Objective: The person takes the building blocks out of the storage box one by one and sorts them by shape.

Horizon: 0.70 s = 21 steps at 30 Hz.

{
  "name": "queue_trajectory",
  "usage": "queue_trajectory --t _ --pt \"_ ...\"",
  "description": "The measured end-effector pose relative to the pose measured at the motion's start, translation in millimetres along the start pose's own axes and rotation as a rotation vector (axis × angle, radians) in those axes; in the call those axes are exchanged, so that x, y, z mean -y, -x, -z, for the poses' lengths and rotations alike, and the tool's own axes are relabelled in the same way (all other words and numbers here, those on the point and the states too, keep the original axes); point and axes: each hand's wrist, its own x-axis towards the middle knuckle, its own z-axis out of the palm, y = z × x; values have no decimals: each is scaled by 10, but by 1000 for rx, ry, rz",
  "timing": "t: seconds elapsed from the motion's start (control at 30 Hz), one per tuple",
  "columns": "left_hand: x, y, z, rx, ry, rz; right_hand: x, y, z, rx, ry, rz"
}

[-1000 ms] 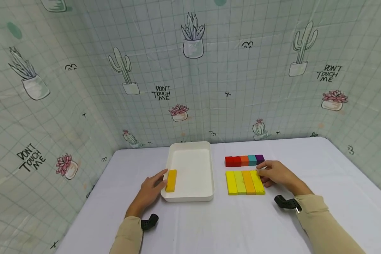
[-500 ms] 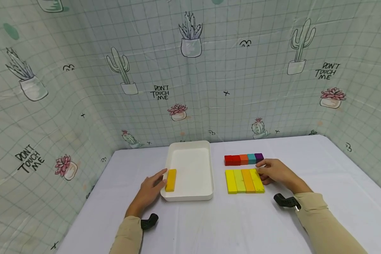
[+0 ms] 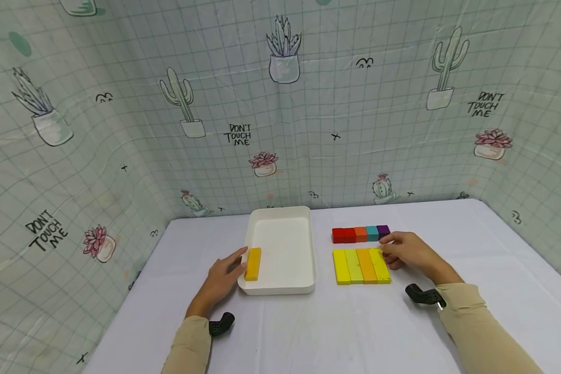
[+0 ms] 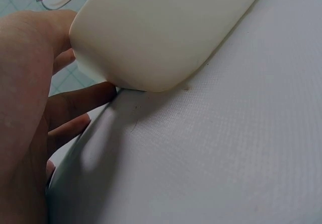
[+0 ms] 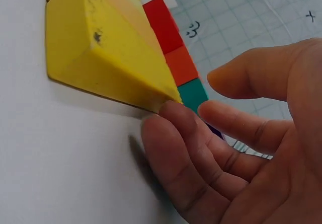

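Note:
A white rectangular tray [image 3: 285,249] lies on the table, and a long amber-yellow block [image 3: 253,264] rests inside along its left wall. My left hand [image 3: 221,278] holds the tray's left rim near the front corner; the left wrist view has the thumb going over the rim and a finger against the outer wall. Several flat long blocks [image 3: 354,266], yellow, lime and orange, lie side by side to the right. Loosely bent, my right hand [image 3: 411,255] is at their right end. In the right wrist view its fingertips [image 5: 160,133] are beside the end yellow block [image 5: 115,58], holding nothing.
Behind the long blocks stands a row of small cubes: two red cubes [image 3: 344,235], an orange cube [image 3: 360,235], a teal cube [image 3: 372,234] and a purple cube [image 3: 383,231]. A cactus-printed cloth backdrop [image 3: 308,119] borders the white table [image 3: 327,332].
Both hands stay in place by the tray and the long blocks. The head view shifts slightly; the blocks and cubes have not visibly moved.

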Motion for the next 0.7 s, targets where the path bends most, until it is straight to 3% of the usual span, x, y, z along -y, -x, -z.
queue_trajectory --t 0.33,0.7 --pt "-12 4 4 -3 2 11 115 -36 20 -54 -33 46" --pt "1 -16 -1 -6 8 3 343 -134 -188 -14 -137 123"
